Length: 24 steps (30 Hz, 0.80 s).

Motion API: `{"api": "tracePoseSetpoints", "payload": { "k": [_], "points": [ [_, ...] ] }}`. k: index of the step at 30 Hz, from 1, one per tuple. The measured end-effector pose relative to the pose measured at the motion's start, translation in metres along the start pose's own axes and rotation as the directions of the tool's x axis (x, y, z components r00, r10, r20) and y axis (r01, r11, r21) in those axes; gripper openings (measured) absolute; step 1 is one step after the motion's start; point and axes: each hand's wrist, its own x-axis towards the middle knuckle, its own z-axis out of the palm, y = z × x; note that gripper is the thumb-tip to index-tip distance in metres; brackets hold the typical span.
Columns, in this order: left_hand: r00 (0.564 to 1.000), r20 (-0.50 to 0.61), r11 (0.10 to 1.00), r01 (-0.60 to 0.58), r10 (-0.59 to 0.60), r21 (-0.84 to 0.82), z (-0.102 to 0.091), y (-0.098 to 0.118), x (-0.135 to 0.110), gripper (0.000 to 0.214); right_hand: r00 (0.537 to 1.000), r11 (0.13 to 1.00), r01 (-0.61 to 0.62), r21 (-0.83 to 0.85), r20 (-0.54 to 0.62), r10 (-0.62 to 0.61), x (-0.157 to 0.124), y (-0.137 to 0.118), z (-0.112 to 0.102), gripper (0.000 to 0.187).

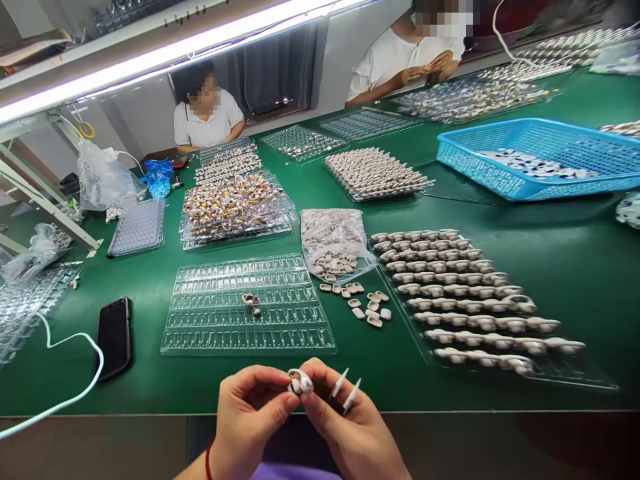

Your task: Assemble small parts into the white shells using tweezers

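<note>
Just over the table's front edge, my left hand [247, 413] pinches one side of a small beige clip-shaped part [305, 382], which looks like an ear-clip earbud shell. The fingertips of my right hand [353, 427] close on its other side. Two white pointed tips, like those of tweezers [351, 396], stick out between my right fingers; the rest is hidden. Ahead lies a clear plastic tray [245, 333] with a similar part [250, 301] on it. Loose beige caps [373, 306] lie beside an open plastic bag [333, 230] of caps.
Rows of beige parts fill a right-hand tray [465, 303]. Behind are stacked full trays [235, 207], another full tray [375, 173] and a blue basket [530, 187]. A phone [114, 337] and white cable [75, 400] lie left. Two people [207, 123] sit across the table.
</note>
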Motion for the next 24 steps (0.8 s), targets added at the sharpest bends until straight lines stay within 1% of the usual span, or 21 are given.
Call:
{"api": "tracePoseSetpoints", "payload": {
  "k": [4,7,12,15,18,20,22,24],
  "points": [
    [1.000,0.000,0.999,-0.011,0.011,0.048,-0.001,0.000,0.000,0.013,0.998,0.994,-0.054,0.096,-0.007,0.055,-0.001,0.000,0.003,0.016],
    [1.000,0.000,0.997,-0.023,0.024,0.074,-0.003,0.001,0.000,0.011,0.997,0.989,-0.076,0.126,-0.002,0.077,0.000,0.000,0.003,0.015],
    [0.999,-0.020,0.996,-0.023,0.025,0.080,-0.004,0.001,0.001,0.012,0.998,0.995,-0.064,0.074,0.025,0.063,0.000,0.001,0.002,0.013],
    [0.998,-0.042,0.997,-0.045,0.047,0.067,-0.004,0.000,0.002,0.012,0.999,0.998,-0.042,0.037,0.030,0.041,-0.002,0.000,0.001,0.013],
    [0.997,-0.041,0.997,-0.056,0.058,0.049,-0.003,0.000,0.003,0.012,1.000,0.999,-0.005,-0.041,0.002,0.005,-0.003,0.000,-0.001,0.015],
    [0.998,-0.033,0.999,-0.046,0.047,0.029,-0.003,0.000,0.003,0.012,1.000,0.996,0.020,-0.088,0.004,-0.020,-0.002,0.002,-0.005,0.016],
    [0.999,-0.028,0.999,-0.035,0.035,0.008,-0.003,-0.001,0.003,0.013,0.999,0.994,0.040,-0.099,0.031,-0.037,-0.001,0.005,-0.008,0.015],
    [0.999,-0.034,1.000,-0.028,0.028,-0.007,-0.003,-0.002,0.003,0.013,0.998,0.996,0.050,-0.074,0.047,-0.047,0.001,0.008,-0.009,0.015]
  ]
}}
